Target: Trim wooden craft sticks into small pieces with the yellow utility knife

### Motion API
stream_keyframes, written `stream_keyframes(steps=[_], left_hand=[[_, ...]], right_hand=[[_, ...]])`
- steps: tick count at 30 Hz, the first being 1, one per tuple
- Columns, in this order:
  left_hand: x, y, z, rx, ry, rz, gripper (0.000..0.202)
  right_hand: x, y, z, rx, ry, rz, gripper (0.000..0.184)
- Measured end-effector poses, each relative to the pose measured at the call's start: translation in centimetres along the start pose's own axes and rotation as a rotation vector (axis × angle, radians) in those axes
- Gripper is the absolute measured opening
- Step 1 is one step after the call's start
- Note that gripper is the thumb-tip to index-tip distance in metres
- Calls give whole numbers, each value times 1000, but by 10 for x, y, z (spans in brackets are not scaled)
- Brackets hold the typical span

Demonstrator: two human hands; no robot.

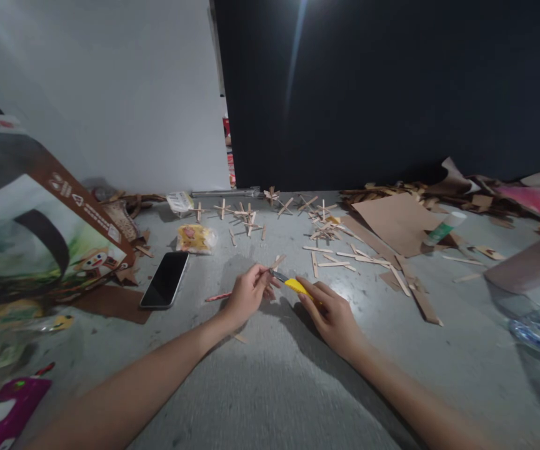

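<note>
My left hand [250, 292] is closed in a pinch on a small wooden craft stick [278, 262], which pokes up past the fingertips. In my right hand [333, 317] is a yellow utility knife [299, 288], gripped by its handle. The knife's dark blade [278, 275] points left and meets the stick at the left fingertips; whether it cuts in cannot be made out. A red-striped pencil [218, 297] lies on the table just left of my left hand. Below the left wrist lies a short stick piece [240, 338].
Loose craft sticks [333, 264] and crossed stick pieces [250, 224] spread across the grey table [251, 400]. A phone [165, 280] and yellow packet [195, 239] lie left. Cardboard [394, 222], a glue stick [445, 227] and a clear tape roll [539, 331] are right. A large bag [49, 206] stands left.
</note>
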State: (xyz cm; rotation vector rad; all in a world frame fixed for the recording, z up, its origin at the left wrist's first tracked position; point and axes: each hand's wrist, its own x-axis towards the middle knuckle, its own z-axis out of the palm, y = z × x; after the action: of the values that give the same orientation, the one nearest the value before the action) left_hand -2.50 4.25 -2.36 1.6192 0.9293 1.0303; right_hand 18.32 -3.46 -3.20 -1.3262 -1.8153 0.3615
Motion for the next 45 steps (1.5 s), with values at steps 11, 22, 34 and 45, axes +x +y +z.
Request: stream_keyframes(steps=[11, 22, 34, 45], left_hand=[[1, 1, -1, 34, -20, -5, 47], [1, -1, -1, 19, -25, -5, 48], [1, 1, -1, 74, -54, 28, 44], [-4, 8, -1, 204, -95, 58, 35]], right_hand=[[-1, 1, 0, -4, -7, 11, 49], [0, 1, 0, 0, 5, -4, 47], [0, 0, 0, 3, -4, -6, 49], [2, -6, -1, 89, -19, 6, 49]])
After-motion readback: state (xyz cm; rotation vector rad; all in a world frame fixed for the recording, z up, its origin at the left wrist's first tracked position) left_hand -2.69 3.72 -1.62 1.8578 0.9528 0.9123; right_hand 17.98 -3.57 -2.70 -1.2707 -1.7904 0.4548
